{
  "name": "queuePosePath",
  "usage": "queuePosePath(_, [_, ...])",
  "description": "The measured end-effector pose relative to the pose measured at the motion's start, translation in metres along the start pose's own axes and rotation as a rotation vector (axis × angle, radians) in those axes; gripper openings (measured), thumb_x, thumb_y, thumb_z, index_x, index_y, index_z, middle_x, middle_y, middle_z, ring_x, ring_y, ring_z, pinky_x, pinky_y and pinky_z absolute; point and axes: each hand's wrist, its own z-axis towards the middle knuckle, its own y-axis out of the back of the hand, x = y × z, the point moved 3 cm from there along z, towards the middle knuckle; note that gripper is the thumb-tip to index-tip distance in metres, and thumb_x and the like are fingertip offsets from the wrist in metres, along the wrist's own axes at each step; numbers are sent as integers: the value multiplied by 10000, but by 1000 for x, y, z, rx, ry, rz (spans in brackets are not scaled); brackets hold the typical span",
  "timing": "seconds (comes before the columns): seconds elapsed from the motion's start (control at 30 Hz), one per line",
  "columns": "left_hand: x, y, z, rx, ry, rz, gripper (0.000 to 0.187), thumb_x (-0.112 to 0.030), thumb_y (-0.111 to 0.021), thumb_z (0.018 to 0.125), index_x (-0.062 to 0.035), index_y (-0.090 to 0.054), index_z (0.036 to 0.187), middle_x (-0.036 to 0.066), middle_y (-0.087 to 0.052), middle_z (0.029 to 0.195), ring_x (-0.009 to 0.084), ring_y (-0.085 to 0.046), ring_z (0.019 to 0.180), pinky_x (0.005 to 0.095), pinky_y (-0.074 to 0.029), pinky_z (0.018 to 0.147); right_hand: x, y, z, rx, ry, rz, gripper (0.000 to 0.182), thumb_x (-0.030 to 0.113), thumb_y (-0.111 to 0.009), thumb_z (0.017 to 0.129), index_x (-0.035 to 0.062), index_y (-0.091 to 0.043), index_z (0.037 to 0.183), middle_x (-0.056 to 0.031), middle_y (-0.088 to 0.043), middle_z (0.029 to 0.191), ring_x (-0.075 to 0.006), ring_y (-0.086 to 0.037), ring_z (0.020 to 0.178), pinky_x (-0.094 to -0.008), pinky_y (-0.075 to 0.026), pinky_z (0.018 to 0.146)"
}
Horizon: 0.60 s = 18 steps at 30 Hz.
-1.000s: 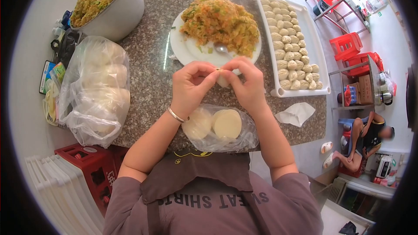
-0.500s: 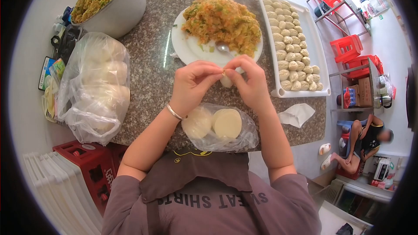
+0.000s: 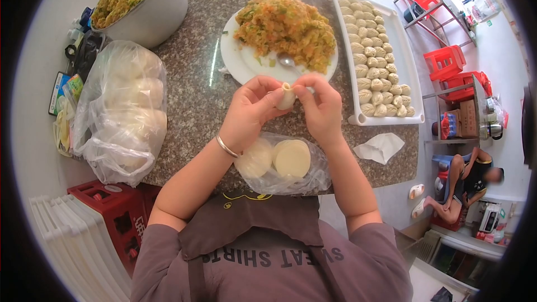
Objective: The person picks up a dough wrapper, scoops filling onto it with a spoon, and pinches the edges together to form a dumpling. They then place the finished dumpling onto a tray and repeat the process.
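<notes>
Between my two hands is a partly folded dumpling, its near-white wrapper still gaping at the top. My left hand grips its left side with thumb and fingers. On the other side, the fingertips of my right hand pinch the wrapper's edge. Just beyond lies a white plate heaped with orange and green filling, a spoon resting in it. Closer to my body, round wrappers sit stacked in a clear plastic bag.
On the right, a white tray holds rows of pleated dumplings; a crumpled tissue lies below it. At left are a bag of wrapper stacks and a metal pot of filling. A seated person is at far right.
My hands have moved slightly apart and tilted the dumpling. Its top opening now shows, where before the fingers met over it.
</notes>
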Motion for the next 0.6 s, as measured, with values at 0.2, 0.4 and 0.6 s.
queuePosePath(0.2, [2, 2, 0, 62, 2, 41, 101, -108, -604, 905, -64, -569, 989, 51, -628, 1008, 151, -627, 946, 330, -531, 870, 0, -2, 3, 87, -19, -7, 62, 38, -624, 836, -8, -584, 851, -94, -596, 787, -212, -574, 748, -303, -450, 701])
queuePosePath(0.4, [4, -2, 0, -13, -144, 62, 118, -90, -618, 895, -39, -581, 994, 38, -640, 969, 98, -612, 888, 239, -499, 780, 0, -6, 0, 61, 21, -57, 73, 38, -634, 830, -1, -574, 841, -95, -594, 793, -227, -572, 755, -315, -448, 704])
queuePosePath(0.6, [0, -3, -2, 19, -247, 245, 124, -82, -593, 907, -28, -571, 1016, 35, -636, 959, 87, -595, 895, 233, -483, 786, 3, -5, 0, 66, 13, -135, 77, 36, -641, 822, 0, -576, 842, -106, -594, 799, -233, -576, 762, -317, -448, 691])
